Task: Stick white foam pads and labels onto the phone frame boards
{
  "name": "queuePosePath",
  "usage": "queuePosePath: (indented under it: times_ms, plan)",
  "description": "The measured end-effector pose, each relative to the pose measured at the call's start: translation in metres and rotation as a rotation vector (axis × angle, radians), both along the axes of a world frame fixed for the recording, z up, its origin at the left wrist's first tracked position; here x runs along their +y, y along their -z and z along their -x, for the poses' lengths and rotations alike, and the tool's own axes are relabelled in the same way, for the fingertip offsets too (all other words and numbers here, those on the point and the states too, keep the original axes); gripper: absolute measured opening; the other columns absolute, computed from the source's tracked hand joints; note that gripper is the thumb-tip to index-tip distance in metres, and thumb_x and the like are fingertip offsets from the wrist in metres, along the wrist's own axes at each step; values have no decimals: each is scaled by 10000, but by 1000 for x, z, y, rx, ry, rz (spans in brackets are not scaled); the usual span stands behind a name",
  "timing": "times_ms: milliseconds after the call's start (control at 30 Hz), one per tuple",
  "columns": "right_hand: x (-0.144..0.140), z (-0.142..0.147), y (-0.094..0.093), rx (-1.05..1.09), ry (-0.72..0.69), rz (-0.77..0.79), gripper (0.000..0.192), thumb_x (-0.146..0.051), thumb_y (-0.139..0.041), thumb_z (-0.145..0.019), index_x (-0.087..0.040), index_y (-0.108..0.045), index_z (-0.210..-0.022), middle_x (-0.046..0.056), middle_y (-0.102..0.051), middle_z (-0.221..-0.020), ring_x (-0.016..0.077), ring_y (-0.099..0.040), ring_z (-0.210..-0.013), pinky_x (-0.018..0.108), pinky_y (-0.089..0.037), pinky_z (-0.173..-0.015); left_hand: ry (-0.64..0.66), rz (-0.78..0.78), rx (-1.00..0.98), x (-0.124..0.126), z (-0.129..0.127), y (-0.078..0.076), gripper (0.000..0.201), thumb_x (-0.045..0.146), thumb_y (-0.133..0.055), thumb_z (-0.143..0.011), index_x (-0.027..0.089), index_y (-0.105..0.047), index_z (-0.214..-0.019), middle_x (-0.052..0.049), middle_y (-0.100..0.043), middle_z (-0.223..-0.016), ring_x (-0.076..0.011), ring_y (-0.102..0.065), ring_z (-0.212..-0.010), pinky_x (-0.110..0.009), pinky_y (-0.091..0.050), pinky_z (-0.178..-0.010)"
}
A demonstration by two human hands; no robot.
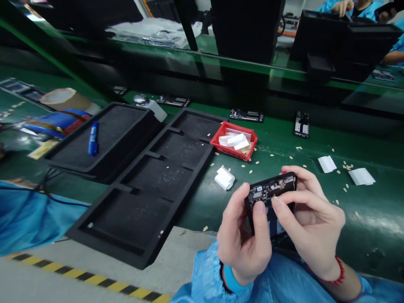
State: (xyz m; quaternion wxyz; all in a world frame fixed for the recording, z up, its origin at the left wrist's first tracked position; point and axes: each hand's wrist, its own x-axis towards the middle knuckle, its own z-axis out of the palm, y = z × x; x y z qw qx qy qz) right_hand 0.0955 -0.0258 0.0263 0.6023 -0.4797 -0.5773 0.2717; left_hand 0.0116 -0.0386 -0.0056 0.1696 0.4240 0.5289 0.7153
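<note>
An opened phone [268, 191], its circuit board and small metal parts exposed along the top end, is held up tilted in front of me. My left hand [244, 235] grips its left side, thumb pressed on the inner face. On the other side my right hand [311, 219] is closed around the edge, with thumb and forefinger pinched over the board; whether a small piece is between those fingertips cannot be made out. Past the phone stands a red bin [235, 141] with white folded papers in it. A folded white paper [224, 179] lies just left of the phone.
A long black compartment tray [184, 198] stretches to the left, beside a stack of black trays [116, 130] with a blue marker [93, 139] on top. More opened phones [302, 124] lie at the back. White papers [362, 176] and tiny beige scraps are scattered right. Another person's sleeve [34, 216] reaches in left.
</note>
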Motion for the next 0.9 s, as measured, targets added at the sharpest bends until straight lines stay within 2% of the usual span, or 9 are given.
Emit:
queuePosePath:
  times_ms: [200,367,567,733,900]
  plan:
    - [-1,2,0,33,4,12,173,-47,-722,-814,-215,-711,-772,81,-633,-1173,232,-686,-1048,339,-628,-800,-3,-47,-18,3,-1,-2,395,85,-681,-857,218,-698,-1229,-25,-794,-1003,-176,-784,-841,-239,-649,-729]
    - [-1,4,-1,42,24,9,194,-16,-718,-794,-208,-710,-768,59,-641,-1139,198,-684,-1056,288,-615,-805,-36,-92,9,8,-3,-2,483,-4,-732,-741,194,-710,-1181,-16,-795,-953,-156,-777,-742,-225,-644,-690]
    - [-5,3,0,23,63,-5,196,-12,-742,-777,-208,-740,-790,32,-655,-1123,132,-710,-933,232,-611,-819,-63,-109,9,12,-5,-5,512,-26,-741,-703,198,-717,-1164,-1,-798,-906,-142,-766,-690,-219,-643,-660]
    - [-10,1,0,-11,65,-71,264,5,-706,-803,-221,-775,-921,42,-691,-1222,157,-730,-1032,242,-617,-897,-46,-110,5,12,-5,-5,540,-26,-730,-722,230,-713,-1197,6,-801,-940,-133,-768,-701,-203,-639,-658]
    - [-11,-3,3,-18,66,-63,261,-4,-698,-815,-226,-773,-928,43,-695,-1238,166,-729,-1044,264,-615,-906,-30,-78,17,11,-4,-3,525,-5,-742,-737,218,-705,-1211,-8,-801,-947,-149,-778,-724,-221,-650,-675]
